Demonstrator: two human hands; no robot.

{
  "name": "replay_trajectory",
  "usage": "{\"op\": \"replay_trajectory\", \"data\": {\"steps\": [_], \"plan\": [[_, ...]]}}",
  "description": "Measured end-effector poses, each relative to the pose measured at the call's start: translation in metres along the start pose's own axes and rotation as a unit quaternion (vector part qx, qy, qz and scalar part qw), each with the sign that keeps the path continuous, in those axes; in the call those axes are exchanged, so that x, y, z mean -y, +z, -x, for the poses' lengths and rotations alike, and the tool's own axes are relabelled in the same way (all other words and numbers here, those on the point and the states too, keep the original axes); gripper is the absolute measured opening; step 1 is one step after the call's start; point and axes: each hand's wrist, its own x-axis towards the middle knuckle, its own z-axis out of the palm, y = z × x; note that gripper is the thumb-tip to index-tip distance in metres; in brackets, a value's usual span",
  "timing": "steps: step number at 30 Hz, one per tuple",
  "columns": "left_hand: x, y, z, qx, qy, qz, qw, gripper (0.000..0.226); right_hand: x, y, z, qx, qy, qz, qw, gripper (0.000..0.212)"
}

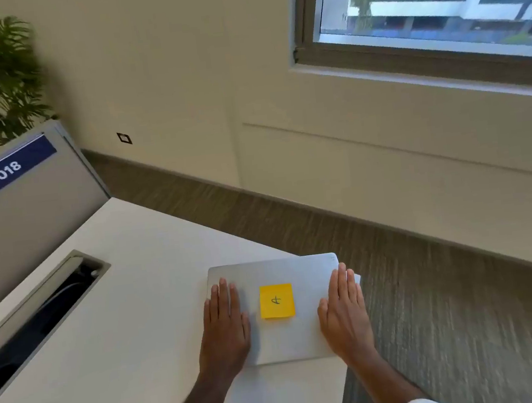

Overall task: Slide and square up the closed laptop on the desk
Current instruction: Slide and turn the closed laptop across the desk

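Both hands lie flat and open on the closed laptop (285,337), the left hand (226,327) and the right hand (345,314) on either side of a yellow note (276,300). The laptop sits under the palms at the desk (132,314) corner, its far right corner poking past the edge. I think the sliding is going on now, so next the hands should push it left and turn it straight.

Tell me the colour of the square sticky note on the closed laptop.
Yellow square paper sticky note, seen in the head view.

"018" in white on blue strip (8,171) atop desk partition (30,219), ten o'clock; handwritten mark, maybe "A", on yellow sticky note (276,301), centre.
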Motion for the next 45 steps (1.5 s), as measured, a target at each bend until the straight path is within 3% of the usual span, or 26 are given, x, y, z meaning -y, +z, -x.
{"op": "replay_trajectory", "data": {"steps": [6,18,26,33,39,45], "plan": [[-0.002,0.002,-0.020,0.027,-0.082,0.036,0.996,0.061,-0.005,-0.009,-0.014,0.028,0.068,-0.009,0.997,0.066],[-0.025,-0.017,-0.022,0.008,-0.241,0.042,0.970,0.042,-0.004,-0.019,-0.022,0.065,0.070,0.053,0.994,0.059],[-0.031,-0.027,-0.033,0.051,-0.348,0.139,0.926,0.041,0.006,-0.019,-0.022,0.071,0.123,0.023,0.990,0.069],[-0.011,-0.030,-0.040,0.041,-0.363,0.276,0.889,0.058,0.020,-0.019,-0.026,0.063,0.178,-0.033,0.982,0.079],[0.000,-0.033,-0.038,0.054,-0.309,0.316,0.895,0.072,0.019,-0.023,-0.023,0.052,0.190,-0.080,0.977,0.079],[0.001,-0.039,-0.031,0.075,-0.296,0.339,0.890,0.070,0.020,-0.032,-0.016,0.035,0.187,-0.099,0.977,0.077]]}}
